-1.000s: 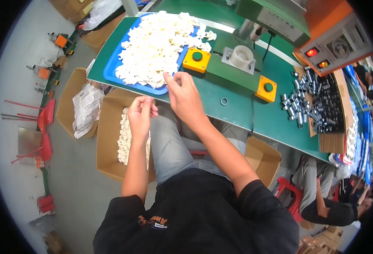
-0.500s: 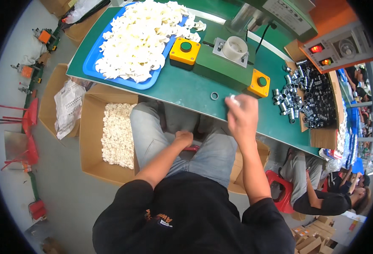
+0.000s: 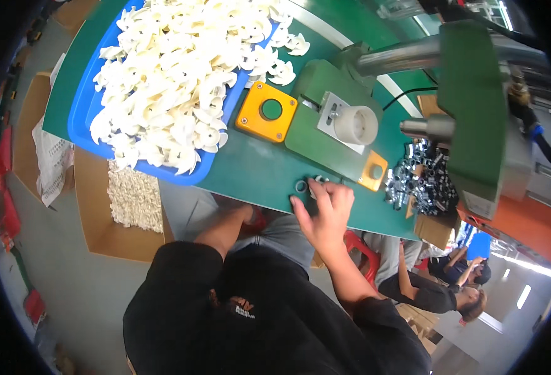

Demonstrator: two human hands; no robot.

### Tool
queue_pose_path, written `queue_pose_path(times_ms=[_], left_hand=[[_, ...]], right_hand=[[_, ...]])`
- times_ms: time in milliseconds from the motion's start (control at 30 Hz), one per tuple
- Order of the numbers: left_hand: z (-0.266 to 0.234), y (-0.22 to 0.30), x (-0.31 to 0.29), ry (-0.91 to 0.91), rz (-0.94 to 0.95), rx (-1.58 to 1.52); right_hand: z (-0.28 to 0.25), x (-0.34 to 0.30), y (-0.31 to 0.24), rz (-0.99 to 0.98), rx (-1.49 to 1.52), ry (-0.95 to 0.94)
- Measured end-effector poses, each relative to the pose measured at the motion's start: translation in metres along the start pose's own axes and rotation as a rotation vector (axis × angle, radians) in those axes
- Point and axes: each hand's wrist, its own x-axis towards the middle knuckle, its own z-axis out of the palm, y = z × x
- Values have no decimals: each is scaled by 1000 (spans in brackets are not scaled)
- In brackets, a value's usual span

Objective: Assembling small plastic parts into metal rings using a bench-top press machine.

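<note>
- Two hands belong to the seated person; only the right hand [image 3: 323, 212] shows clearly, at the near edge of the green bench [image 3: 257, 172].
- Right hand: fingers spread and curled down over a small metal ring [image 3: 301, 186] on the bench top, fingertips touching or just beside it. Whether the ring is pinched cannot be told.
- Left hand: hidden below the bench edge near the lap, at about 9 o'clock from the right hand. Its forearm [image 3: 225, 228] is visible; open or closed cannot be told.
- At 12 o'clock from the ring: a green fixture block [image 3: 316, 125] carrying a white cylindrical part [image 3: 357, 125], flanked by two yellow button boxes [image 3: 267, 111].
- At 10 o'clock: a blue tray [image 3: 82, 112] heaped with white plastic pieces [image 3: 182, 69].
- At 2 o'clock: a pile of metal fittings [image 3: 422, 181], under the press head [image 3: 475, 112].
- Risk: the ring lies near the bench edge; a sliding fingertip could push it off onto the lap or floor.
- Risk: a hand near the fixture while a button is pressed could be caught under the press head.
</note>
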Motion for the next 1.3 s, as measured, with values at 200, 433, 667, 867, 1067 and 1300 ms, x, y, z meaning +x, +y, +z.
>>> queue_pose_path(times_ms=[200,433,667,867,1067,1300], left_hand=[[-78,-3,-32,401,41,176],[-53,-13,-119,1044,221,61],[-14,47,-210,1176,595,-333],[20,135,-329,868,1023,17],[-22,171,-388,1539,969,415],[-53,185,-377,1548,699,544]], right_hand=[[7,0,0,88,-3,37],[26,-7,13,64,121,410],[-25,47,37,148,382,658],[-48,118,40,198,699,585],[-48,128,49,148,909,538],[-46,125,57,124,966,432]])
